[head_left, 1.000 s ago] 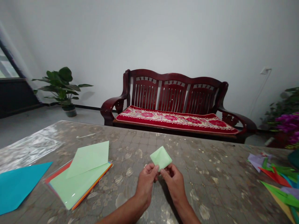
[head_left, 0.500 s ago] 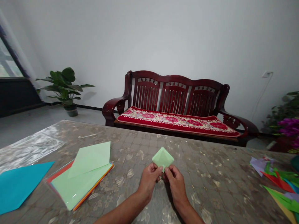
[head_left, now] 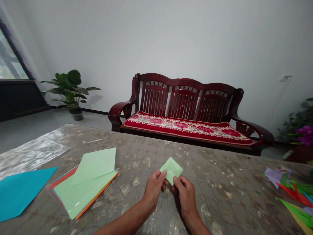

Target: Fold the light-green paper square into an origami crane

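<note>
A small folded piece of pale green paper (head_left: 171,169) is held up above the table in a diamond shape, one corner pointing away from me. My left hand (head_left: 156,186) pinches its left edge, thumb on top and fingers underneath. On the lower right edge, my right hand (head_left: 184,192) grips it the same way, thumb over the paper. Both hands are closed on it. The fingertips under the paper are mostly hidden.
Left on the patterned table (head_left: 132,202) lie a stack of coloured paper (head_left: 80,195), a loose pale green sheet (head_left: 99,163), a blue sheet (head_left: 22,192) and a thin white stick (head_left: 93,141). Folded coloured papers (head_left: 297,192) lie right. Beyond stands a wooden bench (head_left: 183,101).
The green paper's near part, narrow and bunched before, now lies flat as a fuller diamond. My thumbs have moved from its near tip up onto its sides. The view has shifted slightly left.
</note>
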A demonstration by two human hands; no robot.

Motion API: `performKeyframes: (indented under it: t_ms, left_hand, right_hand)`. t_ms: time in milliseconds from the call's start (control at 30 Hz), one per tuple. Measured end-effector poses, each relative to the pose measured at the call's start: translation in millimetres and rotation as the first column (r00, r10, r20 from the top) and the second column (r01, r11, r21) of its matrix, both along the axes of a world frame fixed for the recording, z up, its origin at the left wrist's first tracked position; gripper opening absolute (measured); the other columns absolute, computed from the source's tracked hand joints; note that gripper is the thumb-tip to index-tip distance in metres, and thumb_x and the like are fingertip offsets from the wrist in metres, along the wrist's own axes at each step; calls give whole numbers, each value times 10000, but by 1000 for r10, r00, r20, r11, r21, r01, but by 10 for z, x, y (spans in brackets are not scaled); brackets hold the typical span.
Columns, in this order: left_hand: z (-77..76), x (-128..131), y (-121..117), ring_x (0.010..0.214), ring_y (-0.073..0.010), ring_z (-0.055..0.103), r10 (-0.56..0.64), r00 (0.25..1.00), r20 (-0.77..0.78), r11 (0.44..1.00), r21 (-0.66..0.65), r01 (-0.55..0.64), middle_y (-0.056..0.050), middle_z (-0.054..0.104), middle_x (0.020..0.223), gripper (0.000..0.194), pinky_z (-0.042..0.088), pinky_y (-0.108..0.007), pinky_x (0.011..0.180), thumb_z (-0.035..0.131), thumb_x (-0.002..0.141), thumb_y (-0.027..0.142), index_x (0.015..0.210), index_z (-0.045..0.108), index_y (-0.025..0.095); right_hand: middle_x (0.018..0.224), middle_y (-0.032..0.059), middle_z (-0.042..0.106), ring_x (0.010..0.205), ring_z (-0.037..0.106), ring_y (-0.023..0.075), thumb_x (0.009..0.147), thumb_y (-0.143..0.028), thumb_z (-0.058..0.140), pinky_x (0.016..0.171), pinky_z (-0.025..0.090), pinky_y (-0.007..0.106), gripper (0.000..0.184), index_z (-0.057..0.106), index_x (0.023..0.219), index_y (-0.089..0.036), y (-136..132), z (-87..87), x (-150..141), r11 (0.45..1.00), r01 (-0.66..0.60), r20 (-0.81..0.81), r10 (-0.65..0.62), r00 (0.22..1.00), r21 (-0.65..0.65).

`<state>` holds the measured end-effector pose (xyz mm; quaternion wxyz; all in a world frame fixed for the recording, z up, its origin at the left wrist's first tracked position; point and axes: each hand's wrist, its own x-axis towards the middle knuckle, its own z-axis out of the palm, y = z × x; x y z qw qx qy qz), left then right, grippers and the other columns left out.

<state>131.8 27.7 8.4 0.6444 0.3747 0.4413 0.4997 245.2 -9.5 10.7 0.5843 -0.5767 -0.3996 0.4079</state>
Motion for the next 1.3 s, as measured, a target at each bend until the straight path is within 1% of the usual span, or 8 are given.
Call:
performKeyframes:
  t_ms: [300, 467, 733, 933, 1033, 1133, 1233, 1300]
  left_hand:
    - [3, -20, -28, 437, -85, 449, -50, 997, -59, 998, 21, 51, 8, 581, 519, 515, 330, -209, 468, 718, 645, 647, 640, 621, 142]
    - [59, -24, -53, 427, -72, 438, -44, 997, -63, 999, 22, 45, 26, 570, 510, 479, 318, -195, 463, 754, 631, 605, 660, 624, 145]
    - [-5, -50, -41, 470, -97, 522, -39, 999, 33, 999, -21, 40, 0, 615, 558, 505, 359, -200, 475, 752, 636, 622, 705, 627, 137]
    - [-14, -42, -56, 513, -108, 541, -39, 999, 26, 999, 12, 39, -6, 617, 590, 494, 375, -207, 501, 717, 680, 624, 716, 634, 138]
    - [22, -77, -33, 579, -139, 571, 13, 997, -74, 996, 89, -6, -38, 667, 711, 442, 413, -235, 542, 702, 710, 547, 863, 661, 134]
    - [93, -150, 2, 787, -193, 618, 206, 953, -222, 951, 274, -142, -84, 686, 995, 443, 482, -295, 701, 714, 703, 376, 1079, 631, 156]
    - [163, -223, 41, 862, -210, 592, 366, 863, -348, 863, 474, -175, -74, 653, 1037, 435, 477, -328, 788, 698, 702, 284, 1118, 621, 182]
    - [189, -255, 66, 850, -207, 578, 396, 833, -387, 827, 545, -140, -63, 641, 1008, 404, 472, -325, 779, 681, 717, 266, 1111, 626, 194]
  right_hand:
    - [537, -47, 505, 508, 438, 118, 725, -588, 688, 502, 359, 228, 422, 612, 725, -173, 42, 4, 53, 994, 104, -123, -98, 987, 40]
    - [535, -46, 486, 520, 431, 120, 760, -598, 649, 505, 355, 226, 428, 598, 684, -180, 26, 12, 74, 987, 147, -84, -142, 986, 60]
    - [617, -15, 596, 547, 504, 139, 735, -615, 671, 528, 418, 243, 451, 626, 778, -169, 1, -15, -38, 999, -29, -99, 31, 995, 13]
    - [552, -32, 558, 496, 515, 144, 749, -631, 625, 504, 442, 257, 446, 578, 698, -191, -1, -38, -44, 1000, 5, -58, -4, 998, 12]
    - [573, -37, 564, 489, 518, 148, 770, -572, 614, 477, 428, 249, 430, 643, 897, -162, -3, -46, -12, 997, 72, 22, -73, 997, 35]
    - [592, -47, 572, 500, 530, 152, 811, -495, 596, 497, 430, 245, 507, 590, 1172, -139, -10, -45, 36, 984, 138, 182, -157, 971, 112]
    - [616, -44, 586, 543, 561, 157, 841, -448, 568, 562, 454, 245, 472, 565, 1201, -143, -27, -32, 81, 977, 126, 357, -181, 917, 170]
    - [642, -32, 610, 564, 584, 160, 852, -430, 548, 589, 465, 247, 428, 573, 1177, -152, -41, -22, 95, 979, 93, 427, -165, 889, 183]
